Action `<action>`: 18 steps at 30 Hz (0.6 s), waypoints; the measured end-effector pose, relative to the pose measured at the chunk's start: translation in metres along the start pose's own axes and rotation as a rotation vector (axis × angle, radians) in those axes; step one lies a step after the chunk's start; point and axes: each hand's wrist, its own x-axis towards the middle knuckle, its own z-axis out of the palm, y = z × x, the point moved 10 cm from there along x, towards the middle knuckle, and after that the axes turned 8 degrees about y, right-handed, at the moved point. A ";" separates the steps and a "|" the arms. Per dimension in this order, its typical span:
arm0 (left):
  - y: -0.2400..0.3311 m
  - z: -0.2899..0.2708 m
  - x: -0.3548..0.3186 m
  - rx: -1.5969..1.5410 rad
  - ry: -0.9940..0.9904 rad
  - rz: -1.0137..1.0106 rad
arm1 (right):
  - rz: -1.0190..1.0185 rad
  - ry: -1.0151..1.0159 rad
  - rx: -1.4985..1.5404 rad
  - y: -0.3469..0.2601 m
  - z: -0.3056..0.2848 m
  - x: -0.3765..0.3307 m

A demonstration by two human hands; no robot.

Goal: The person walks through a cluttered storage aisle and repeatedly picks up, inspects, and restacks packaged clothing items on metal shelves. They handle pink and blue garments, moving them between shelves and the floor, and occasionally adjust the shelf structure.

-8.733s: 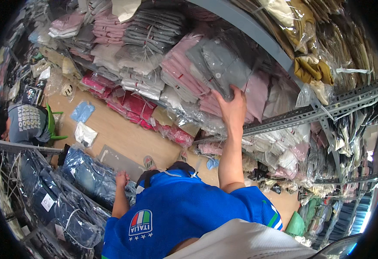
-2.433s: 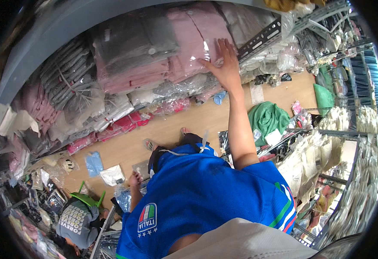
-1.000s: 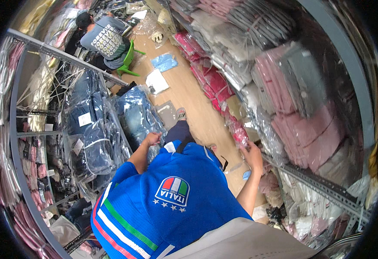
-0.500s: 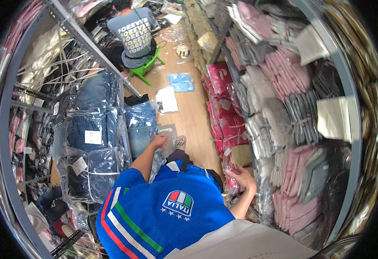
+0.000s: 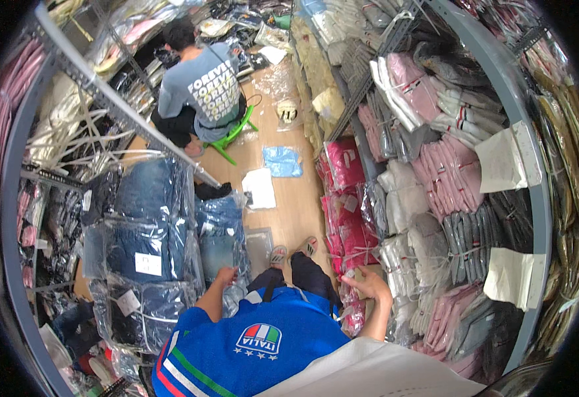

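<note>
My left hand (image 5: 225, 276) hangs in front of the bagged blue jeans (image 5: 218, 248), its fingers loosely curled with nothing visible in them. On the other side, my right hand (image 5: 369, 286) is open, thumb and fingers apart, beside the lower end of the bright pink bagged garments (image 5: 351, 221). Whether it touches their plastic I cannot tell. Larger bundles of dark blue jeans (image 5: 134, 255) in clear plastic, tied with white straps, stand further left.
Grey metal shelf frames (image 5: 539, 218) flank the aisle, holding bagged pink, grey and white clothes (image 5: 445, 175). Ahead, a person (image 5: 203, 86) sits on a green chair (image 5: 240, 135). A blue package (image 5: 282, 161) and a white sheet (image 5: 258, 188) lie on the wooden floor (image 5: 289, 215).
The view has shifted, so the aisle's contents appear lower and both my feet now show. My left hand has come down closer to my body. My right hand stays beside the pink garments.
</note>
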 end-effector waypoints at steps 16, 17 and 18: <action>0.295 -0.004 -0.026 -0.097 0.148 0.352 | -0.291 0.024 0.030 -0.070 -0.105 0.149; 0.305 -0.004 -0.026 -0.102 0.160 0.365 | -0.291 0.005 0.005 -0.078 -0.110 0.150; 0.317 -0.002 -0.018 -0.107 0.169 0.385 | -0.290 -0.005 -0.021 -0.085 -0.120 0.150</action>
